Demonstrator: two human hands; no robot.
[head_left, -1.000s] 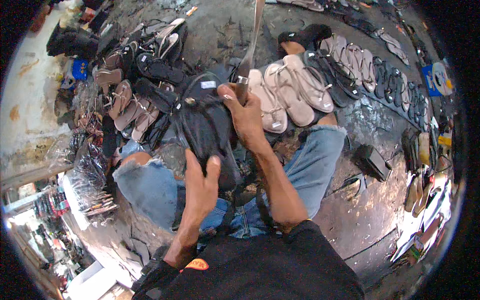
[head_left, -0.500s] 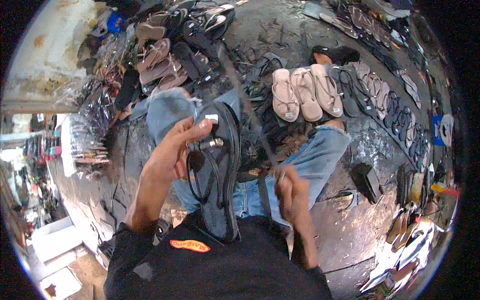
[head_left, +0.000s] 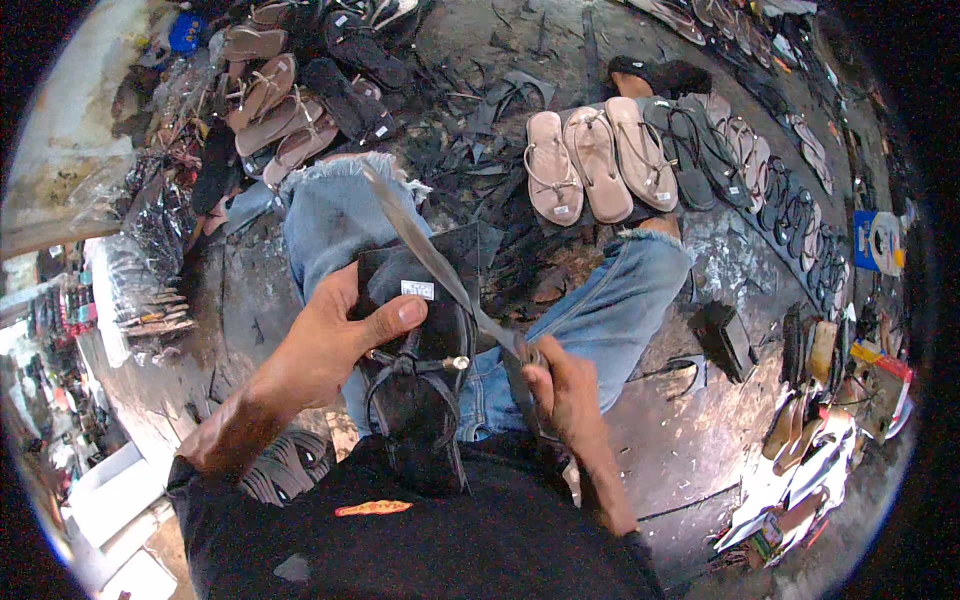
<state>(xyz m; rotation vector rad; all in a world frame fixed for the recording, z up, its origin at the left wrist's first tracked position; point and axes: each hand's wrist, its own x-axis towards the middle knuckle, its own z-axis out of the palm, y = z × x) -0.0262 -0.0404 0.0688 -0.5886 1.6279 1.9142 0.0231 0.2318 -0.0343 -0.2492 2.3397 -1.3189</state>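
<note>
My left hand (head_left: 335,335) grips a black thong sandal (head_left: 415,400) by its side, thumb pressed on the footbed beside a small white label. The sandal has thin knotted straps and a small shiny metal piece, and lies tilted against my black shirt. Dark sheet material (head_left: 460,245) shows at its far end. In my closed right hand (head_left: 568,390) is a long knife (head_left: 425,250) with a narrow grey blade. The blade slants up and left across the sandal's far right edge; I cannot tell whether it touches. Most of the knife's handle is hidden by the fingers.
Three tan sandals (head_left: 592,165) lie beyond my right knee, beside a long row of dark and tan ones (head_left: 765,195). More sandals (head_left: 275,115) are piled at far left. Dark scraps (head_left: 490,150) litter the floor. A black block (head_left: 728,340) stands at right.
The knife's blade has swung left and down over the sandal's far end. The sandal has turned, its footbed and straps now facing up more. The view has shifted slightly.
</note>
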